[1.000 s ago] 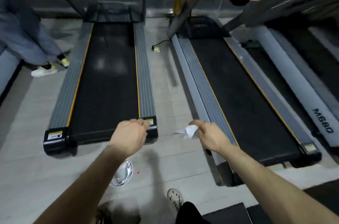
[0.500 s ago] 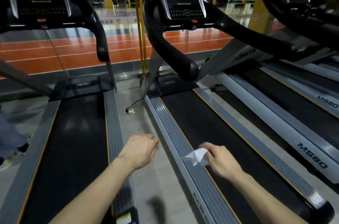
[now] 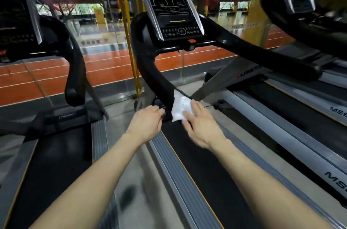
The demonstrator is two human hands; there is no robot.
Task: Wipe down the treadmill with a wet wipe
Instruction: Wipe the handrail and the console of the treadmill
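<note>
Wet wipe: the white wet wipe (image 3: 179, 108) is spread flat on the low end of the black handrail (image 3: 156, 78), on the left side of the middle treadmill (image 3: 199, 155).
Right hand: the right hand (image 3: 201, 127) lies on the wipe with its fingers straight and together, pressing it against the rail. No curl, just a flat press.
Left hand: the left hand (image 3: 147, 123) is right beside the tip of the rail, knuckles up and fingers bent toward it. Whether they grasp anything, I cannot tell.
Treadmill: the dark belt runs between grey ribbed side rails (image 3: 180, 174) under both forearms.
Console: the console (image 3: 174, 18) sits upright above, with a thin yellow bar lit on it.
Neighbours: another treadmill (image 3: 56, 153) stands to the left and more to the right.
Beyond: yellow posts (image 3: 129, 41) and a red track floor (image 3: 112, 65).
</note>
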